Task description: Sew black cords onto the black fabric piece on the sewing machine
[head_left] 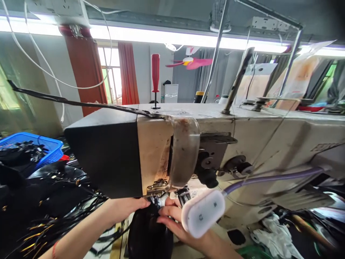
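A black, smooth, rounded fabric piece (150, 235) hangs below the needle area of an industrial sewing machine (159, 154). My left hand (129, 208) reaches in from the left, its thumb pressed at the top edge of the piece; its other fingers are mostly hidden by the machine head. From the right, my right hand (174, 217) pinches the same edge with bent fingers, close to the metal presser foot (161, 199). A white oval lamp (204, 213) on a purple flexible arm covers part of this hand. Needle and stitching are too small to make out.
Black straps and pieces (56, 201) pile up on the left, beside a blue basket (50, 144). A red screwdriver (155, 73) stands upright on the machine. White crumpled cloth (277, 235) lies at right. A black strip (67, 100) sticks out leftward from the machine top.
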`<action>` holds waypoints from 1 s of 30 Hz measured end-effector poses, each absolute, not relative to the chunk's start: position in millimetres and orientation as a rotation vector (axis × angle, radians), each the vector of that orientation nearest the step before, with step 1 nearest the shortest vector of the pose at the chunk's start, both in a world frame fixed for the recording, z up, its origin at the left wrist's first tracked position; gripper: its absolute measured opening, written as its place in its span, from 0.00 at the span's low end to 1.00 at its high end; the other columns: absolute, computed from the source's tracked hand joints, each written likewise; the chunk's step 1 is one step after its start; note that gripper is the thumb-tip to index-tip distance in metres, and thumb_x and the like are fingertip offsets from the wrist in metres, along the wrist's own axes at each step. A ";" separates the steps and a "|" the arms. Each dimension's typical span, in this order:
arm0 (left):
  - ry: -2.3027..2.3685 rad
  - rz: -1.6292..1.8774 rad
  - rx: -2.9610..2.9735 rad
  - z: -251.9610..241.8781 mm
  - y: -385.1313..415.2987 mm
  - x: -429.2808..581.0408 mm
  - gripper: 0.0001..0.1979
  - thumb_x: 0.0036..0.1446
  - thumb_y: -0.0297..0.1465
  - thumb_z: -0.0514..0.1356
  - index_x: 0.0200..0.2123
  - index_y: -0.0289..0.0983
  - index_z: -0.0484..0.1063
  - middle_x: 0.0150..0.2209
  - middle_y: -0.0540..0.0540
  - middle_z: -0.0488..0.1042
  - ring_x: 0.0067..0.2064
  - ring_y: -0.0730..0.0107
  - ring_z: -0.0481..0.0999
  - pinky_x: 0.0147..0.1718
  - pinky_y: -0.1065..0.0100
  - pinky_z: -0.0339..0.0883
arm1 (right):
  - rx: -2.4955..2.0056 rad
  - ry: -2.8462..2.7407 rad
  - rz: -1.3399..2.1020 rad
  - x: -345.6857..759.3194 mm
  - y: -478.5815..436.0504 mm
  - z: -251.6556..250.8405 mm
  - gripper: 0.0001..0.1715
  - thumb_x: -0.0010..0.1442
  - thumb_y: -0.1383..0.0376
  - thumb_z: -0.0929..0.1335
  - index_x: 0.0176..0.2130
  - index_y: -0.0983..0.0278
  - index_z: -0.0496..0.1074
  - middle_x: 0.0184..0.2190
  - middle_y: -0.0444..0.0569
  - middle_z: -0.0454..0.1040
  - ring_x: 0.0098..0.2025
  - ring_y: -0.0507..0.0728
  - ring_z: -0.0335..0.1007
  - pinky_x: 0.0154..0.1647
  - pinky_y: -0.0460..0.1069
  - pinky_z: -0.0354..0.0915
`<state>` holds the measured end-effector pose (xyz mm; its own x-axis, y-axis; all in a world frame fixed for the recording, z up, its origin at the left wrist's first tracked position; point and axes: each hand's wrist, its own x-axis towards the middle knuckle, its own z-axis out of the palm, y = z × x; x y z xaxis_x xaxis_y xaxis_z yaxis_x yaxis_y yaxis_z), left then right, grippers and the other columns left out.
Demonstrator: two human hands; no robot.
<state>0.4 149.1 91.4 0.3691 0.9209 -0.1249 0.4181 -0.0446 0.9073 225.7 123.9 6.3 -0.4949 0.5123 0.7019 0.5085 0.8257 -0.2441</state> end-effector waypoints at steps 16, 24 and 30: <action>1.288 0.859 1.515 77.3 140.6 5.9 0.10 0.42 0.40 0.66 0.19 0.40 0.78 0.27 0.48 0.81 0.39 0.57 0.79 0.43 0.64 0.72 | -0.780 -1.839 -0.381 221.8 136.0 -27.7 0.14 0.62 0.55 0.67 0.41 0.61 0.77 0.32 0.52 0.79 0.33 0.61 0.78 0.42 0.56 0.76; 1.355 0.793 1.562 71.7 141.9 6.5 0.12 0.46 0.40 0.64 0.21 0.39 0.79 0.26 0.47 0.80 0.32 0.61 0.77 0.33 0.67 0.71 | -0.761 -2.078 -0.241 225.9 127.8 -9.6 0.16 0.60 0.64 0.70 0.49 0.63 0.74 0.37 0.52 0.80 0.39 0.60 0.78 0.46 0.55 0.75; 1.169 0.958 1.680 67.0 143.3 11.4 0.12 0.46 0.39 0.63 0.17 0.41 0.76 0.16 0.49 0.74 0.29 0.61 0.76 0.34 0.65 0.72 | -0.647 -2.140 -0.071 222.0 119.7 12.8 0.16 0.64 0.68 0.66 0.52 0.63 0.72 0.37 0.51 0.78 0.38 0.55 0.76 0.44 0.48 0.74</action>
<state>11.4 143.3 67.0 0.2680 0.9564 0.1160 0.3020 -0.1977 0.9326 222.0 119.7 12.8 -0.4829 0.4229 0.7668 0.4726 0.8630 -0.1784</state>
